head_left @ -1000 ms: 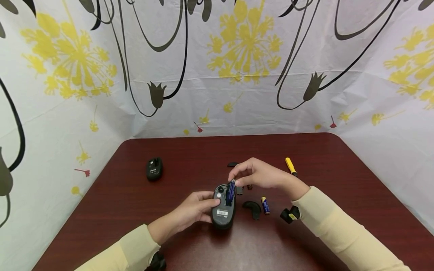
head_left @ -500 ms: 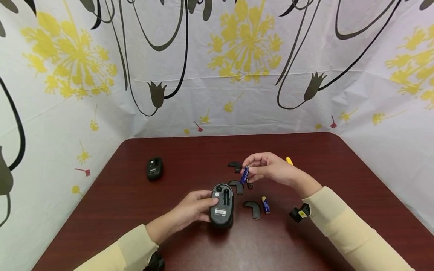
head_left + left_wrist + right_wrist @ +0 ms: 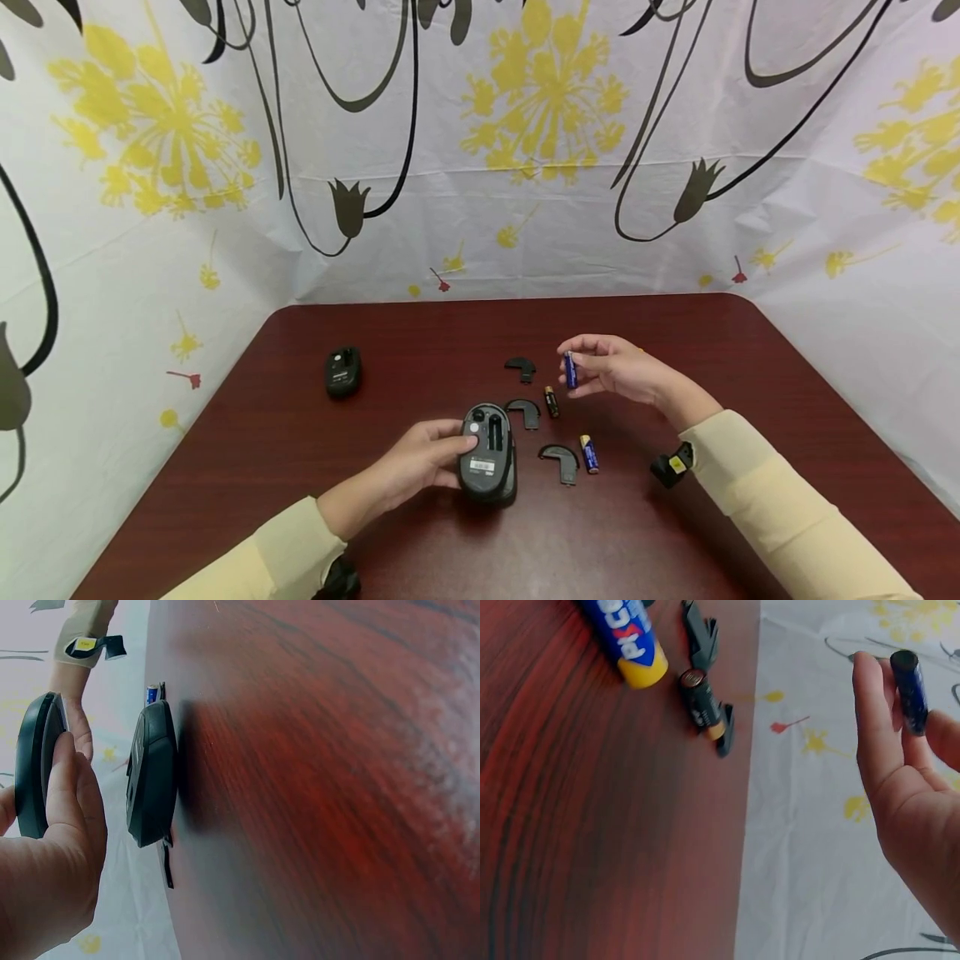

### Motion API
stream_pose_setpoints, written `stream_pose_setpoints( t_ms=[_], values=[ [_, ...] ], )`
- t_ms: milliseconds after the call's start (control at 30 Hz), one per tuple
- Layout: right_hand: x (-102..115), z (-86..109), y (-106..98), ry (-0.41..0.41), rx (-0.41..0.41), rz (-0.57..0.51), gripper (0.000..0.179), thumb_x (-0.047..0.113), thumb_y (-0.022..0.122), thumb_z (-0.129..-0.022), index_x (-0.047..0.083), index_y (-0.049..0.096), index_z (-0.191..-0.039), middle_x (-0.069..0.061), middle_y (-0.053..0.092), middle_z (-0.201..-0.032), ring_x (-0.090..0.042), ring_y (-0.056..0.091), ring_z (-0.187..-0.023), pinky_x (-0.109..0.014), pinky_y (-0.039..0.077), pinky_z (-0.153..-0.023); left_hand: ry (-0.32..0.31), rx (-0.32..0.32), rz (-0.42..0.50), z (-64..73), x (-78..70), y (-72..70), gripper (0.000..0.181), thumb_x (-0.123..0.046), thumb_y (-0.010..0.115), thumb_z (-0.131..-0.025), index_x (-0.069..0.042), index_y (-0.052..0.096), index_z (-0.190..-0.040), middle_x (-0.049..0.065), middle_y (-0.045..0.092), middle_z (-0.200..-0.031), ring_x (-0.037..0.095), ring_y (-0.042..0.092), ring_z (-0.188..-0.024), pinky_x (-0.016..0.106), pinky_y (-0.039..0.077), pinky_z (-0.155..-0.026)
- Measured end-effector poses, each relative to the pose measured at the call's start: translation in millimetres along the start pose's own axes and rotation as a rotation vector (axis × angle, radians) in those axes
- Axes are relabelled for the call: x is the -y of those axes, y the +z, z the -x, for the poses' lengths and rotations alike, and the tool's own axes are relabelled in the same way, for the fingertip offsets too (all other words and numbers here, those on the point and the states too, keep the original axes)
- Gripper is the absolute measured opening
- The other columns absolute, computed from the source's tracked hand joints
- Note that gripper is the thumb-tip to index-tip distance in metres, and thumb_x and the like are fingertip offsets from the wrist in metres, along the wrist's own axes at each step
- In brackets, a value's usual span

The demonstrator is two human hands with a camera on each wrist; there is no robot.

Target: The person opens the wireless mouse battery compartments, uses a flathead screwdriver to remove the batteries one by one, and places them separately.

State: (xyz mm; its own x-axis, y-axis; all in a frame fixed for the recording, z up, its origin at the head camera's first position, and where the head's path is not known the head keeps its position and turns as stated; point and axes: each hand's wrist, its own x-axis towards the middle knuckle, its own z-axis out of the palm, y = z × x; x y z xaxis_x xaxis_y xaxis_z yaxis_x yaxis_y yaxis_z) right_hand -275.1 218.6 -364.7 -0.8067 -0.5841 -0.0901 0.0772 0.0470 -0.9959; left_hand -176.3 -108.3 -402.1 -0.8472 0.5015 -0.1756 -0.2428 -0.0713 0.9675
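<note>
My left hand [image 3: 420, 458] grips a dark computer mouse [image 3: 482, 462], underside up and raised off the table, its battery slot bare. Beneath it lies a second dark mouse [image 3: 154, 776], mostly hidden in the head view. Up and to the right, my right hand [image 3: 618, 367] pinches a blue battery [image 3: 571, 371] between thumb and fingers, clear of the table. Close below that hand lies a black battery with a copper-coloured end [image 3: 552, 402]. Nearer to me is a blue and yellow battery [image 3: 589, 454].
Three curved dark battery covers lie right of the held mouse: a far one [image 3: 521, 367], a middle one [image 3: 524, 412] and a near one [image 3: 561, 460]. Another mouse [image 3: 342, 372] lies at the left of the dark red table [image 3: 405, 358]. A patterned cloth [image 3: 442, 150] surrounds the table.
The right hand has drawn the blue battery out of the mouse and carried it up and right. The held mouse has shifted slightly left, its slot now bare.
</note>
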Motion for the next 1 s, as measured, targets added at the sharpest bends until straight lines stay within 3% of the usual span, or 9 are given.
stream_pose_setpoints(
  t_ms=[200,500,667,1000],
  values=[
    [-9,-4.1,-13,0.07,-0.08,-0.001,0.034,0.007,0.043,-0.104,-0.008,0.04,-0.135,-0.03,0.048,-0.121,-0.029,0.06,-0.106,-0.052,0.047,-0.095,0.017,0.005,0.004,0.7,0.4,0.2,0.046,-0.012,0.059,-0.096,0.015,0.046,-0.132,0.018,0.066,-0.109,0.024,0.066,-0.095,0.039,0.058,-0.075],
    [-18,-3.9,-27,0.134,-0.167,0.112,0.045,-0.002,0.043,-0.101,-0.014,0.03,-0.142,-0.03,0.05,-0.121,-0.026,0.06,-0.104,-0.048,0.048,-0.095,0.009,0.0,0.008,0.3,2.2,-1.7,0.047,-0.013,0.06,-0.096,0.014,0.047,-0.131,0.019,0.065,-0.11,0.024,0.066,-0.095,0.039,0.058,-0.074],
    [-23,-5.6,-28,0.188,-0.252,0.176,0.047,0.0,0.048,-0.1,-0.014,0.032,-0.142,-0.025,0.053,-0.121,-0.021,0.062,-0.099,-0.043,0.052,-0.091,0.011,-0.001,0.011,-0.4,2.7,-2.2,0.047,-0.013,0.06,-0.096,0.014,0.047,-0.132,0.02,0.065,-0.111,0.026,0.066,-0.096,0.04,0.058,-0.076],
    [-31,-15.8,-26,0.269,-0.348,0.186,0.037,-0.001,0.054,-0.097,-0.017,0.045,-0.129,-0.012,0.059,-0.097,-0.017,0.064,-0.084,-0.038,0.057,-0.081,0.015,-0.006,0.012,0.0,1.3,-1.9,0.048,-0.013,0.06,-0.096,0.015,0.046,-0.132,0.02,0.065,-0.111,0.025,0.066,-0.097,0.04,0.058,-0.077]
  ],
)
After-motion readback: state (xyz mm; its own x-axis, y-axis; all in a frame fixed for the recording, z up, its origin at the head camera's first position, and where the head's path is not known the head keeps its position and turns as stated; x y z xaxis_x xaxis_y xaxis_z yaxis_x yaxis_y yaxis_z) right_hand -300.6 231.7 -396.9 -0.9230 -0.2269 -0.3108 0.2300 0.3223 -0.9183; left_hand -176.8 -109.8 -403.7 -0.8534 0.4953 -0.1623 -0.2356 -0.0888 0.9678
